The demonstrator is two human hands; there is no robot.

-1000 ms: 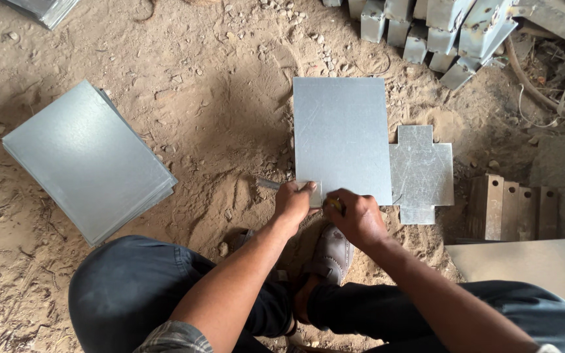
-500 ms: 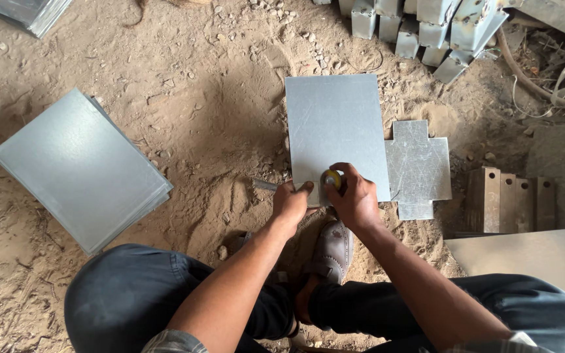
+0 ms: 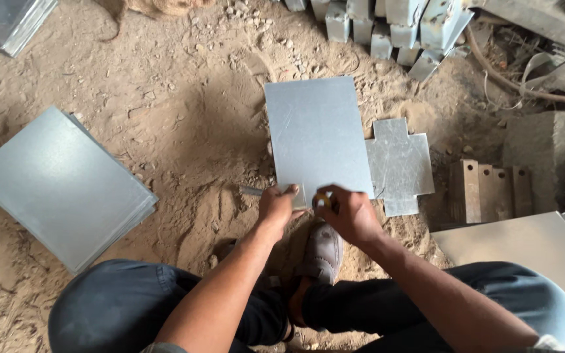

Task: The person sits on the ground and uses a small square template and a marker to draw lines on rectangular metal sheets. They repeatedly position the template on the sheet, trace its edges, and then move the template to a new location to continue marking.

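Marking the metal sheet's (image 3: 317, 134) near edge at frame centre: left hand (image 3: 276, 208) pinning a ruler (image 3: 251, 191), right hand (image 3: 351, 212) fingers clamped on a yellow tool (image 3: 322, 199); sheet uncut.

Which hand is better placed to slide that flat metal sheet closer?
Left, probably. The left hand already grips the metal sheet at its near edge, while the right hand holds a small yellow object.

Near edge of metal sheet (image 3: 317, 134) covered by both hands. Small yellowish item (image 3: 322, 199) at right hand (image 3: 351, 212) too small to identify. Upper-left sheet stack (image 3: 4, 19) cut off by frame edge.
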